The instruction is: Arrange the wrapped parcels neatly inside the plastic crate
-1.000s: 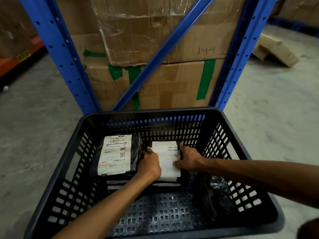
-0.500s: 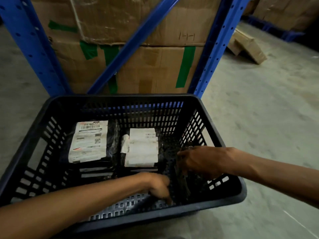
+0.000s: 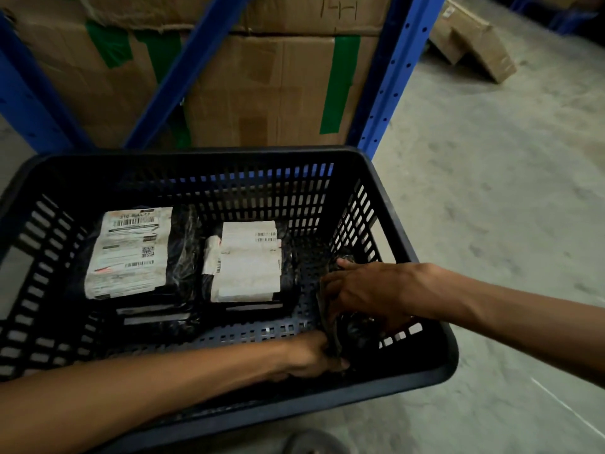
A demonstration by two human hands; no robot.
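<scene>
Black plastic crate (image 3: 415, 263): slatted walls, perforated floor, sitting on the grey concrete floor (image 3: 491, 191) right in front of a blue rack.
Left stack: a black-wrapped parcel (image 3: 131, 253) lies flat in the far left part of the crate, white shipping label face up with barcodes and a QR code; edges of more parcels peek out from under its near side.
Middle stack: a second black-wrapped parcel (image 3: 245, 262) lies just beside the first, closer to the centre, its creased white label up, a loose flap of label curling off the left edge; another parcel edge shows beneath it.
Near right corner: a dark, shiny wrapped parcel (image 3: 355, 329) stands on edge against the right wall, apart from the two flat stacks.
Right hand (image 3: 366, 290): reaches in over the right wall, fingers curled down and closed over the top of the dark parcel.
Left hand (image 3: 311, 355): comes in low over the near rim, fingers pinched on the lower near edge of the same parcel; the fingertips are lost in shadow.
Crate floor between stacks and hands: bare perforated plastic.
Behind the crate: blue metal rack (image 3: 386, 77) with a diagonal brace, and large cardboard boxes (image 3: 262, 86) patched with green tape.
Far right: a flattened cardboard box (image 3: 471, 40) lying on the concrete.
</scene>
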